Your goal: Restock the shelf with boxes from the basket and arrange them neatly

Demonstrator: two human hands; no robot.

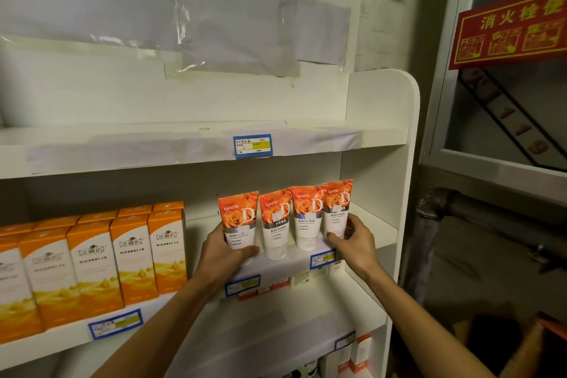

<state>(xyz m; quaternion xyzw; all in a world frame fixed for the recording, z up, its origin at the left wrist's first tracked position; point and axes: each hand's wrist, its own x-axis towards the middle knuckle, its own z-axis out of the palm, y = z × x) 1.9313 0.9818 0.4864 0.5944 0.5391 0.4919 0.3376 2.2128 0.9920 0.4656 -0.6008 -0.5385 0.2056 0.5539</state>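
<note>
Several orange-and-white tubes with a rose print stand in a row on the middle shelf (377, 233) of a white rack. My left hand (224, 252) grips the leftmost tube (237, 218) at its lower end. My right hand (352, 239) holds the rightmost tube (337, 205) from its right side. Two more tubes (291, 221) stand between them, touching side by side. Left of the tubes, several orange-and-white boxes (132, 252) stand in rows on the same shelf. The basket is not in view.
The top shelf (184, 147) bears paper and a blue price tag (252, 146). Blue price tags (242, 284) line the middle shelf's front edge. Small boxes (359, 353) stand on the lower shelf. A fire-hydrant cabinet with a red sign (509, 27) and a dark pipe (435, 209) are to the right.
</note>
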